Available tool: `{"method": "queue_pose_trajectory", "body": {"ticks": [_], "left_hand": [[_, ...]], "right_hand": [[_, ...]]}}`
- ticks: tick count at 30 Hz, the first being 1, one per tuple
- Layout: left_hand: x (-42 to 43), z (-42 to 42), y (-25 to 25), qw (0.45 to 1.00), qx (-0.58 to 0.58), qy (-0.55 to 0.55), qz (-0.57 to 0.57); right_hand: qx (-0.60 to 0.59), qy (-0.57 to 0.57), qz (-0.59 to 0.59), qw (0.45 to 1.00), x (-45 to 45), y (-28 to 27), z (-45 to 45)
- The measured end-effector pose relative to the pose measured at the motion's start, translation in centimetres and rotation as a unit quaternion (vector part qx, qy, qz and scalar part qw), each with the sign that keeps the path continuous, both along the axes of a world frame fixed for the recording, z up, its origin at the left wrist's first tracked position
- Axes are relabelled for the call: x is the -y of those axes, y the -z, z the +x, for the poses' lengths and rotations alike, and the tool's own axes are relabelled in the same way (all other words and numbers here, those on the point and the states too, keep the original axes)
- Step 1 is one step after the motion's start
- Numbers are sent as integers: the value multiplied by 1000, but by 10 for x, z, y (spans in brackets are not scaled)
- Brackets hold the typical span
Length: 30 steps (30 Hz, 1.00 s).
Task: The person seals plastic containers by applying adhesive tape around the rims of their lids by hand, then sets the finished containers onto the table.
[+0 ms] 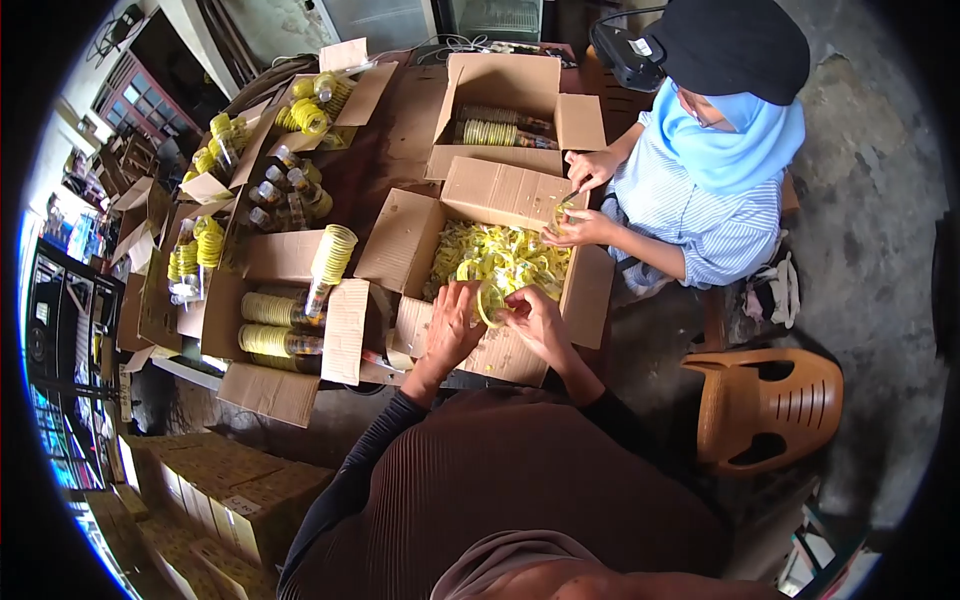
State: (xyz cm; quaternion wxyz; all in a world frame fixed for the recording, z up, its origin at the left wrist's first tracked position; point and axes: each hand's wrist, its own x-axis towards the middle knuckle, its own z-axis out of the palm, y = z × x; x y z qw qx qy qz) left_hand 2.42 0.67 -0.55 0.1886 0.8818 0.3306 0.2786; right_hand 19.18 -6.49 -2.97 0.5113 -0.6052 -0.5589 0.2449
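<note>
My left hand (453,325) and my right hand (536,322) are raised over the near edge of an open cardboard box (400,245). Between them is a clear plastic cup with a yellow rim (487,306), its round edge facing up toward me. My right fingers pinch its right side, and my left fingers curl against its left side. Part of the cup is hidden by the fingers. Beneath, the box is filled with a tangled heap of yellow and clear plastic strips (520,256).
Across the box's right corner, a co-worker (700,190) holds a small tool and a yellow piece. An open box (500,80) behind and another box (345,330) at left hold stacked yellow-rimmed cups. One cup stack (331,260) leans upright there. An orange plastic chair (775,410) stands at right.
</note>
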Motion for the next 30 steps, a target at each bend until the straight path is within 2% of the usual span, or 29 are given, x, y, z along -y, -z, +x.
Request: {"method": "queue_pose_trajectory", "body": {"ticks": [4, 9, 11, 17, 21, 24, 26, 30], "left_hand": [[9, 2, 0, 1000, 5, -18, -1], [9, -1, 7, 999, 7, -29, 20], [12, -4, 9, 999, 16, -37, 20], [9, -8, 17, 996, 27, -49, -70], [7, -7, 18, 996, 24, -35, -83], [7, -4, 20, 997, 42, -25, -59], [9, -4, 15, 991, 58, -26, -119], [7, -5, 23, 990, 59, -23, -123]], "right_hand": [[-39, 19, -45, 998, -5, 10, 1], [41, 13, -64, 997, -8, -1, 0], [-17, -18, -75, 997, -11, 6, 0], [-44, -53, -142, 987, -12, 3, 4], [-62, -41, -146, 987, -10, 20, 0], [-25, -21, -136, 990, -6, 23, -3], [-9, -2, -77, 997, -1, 26, -7], [-18, 17, -95, 995, 6, 8, -15]]}}
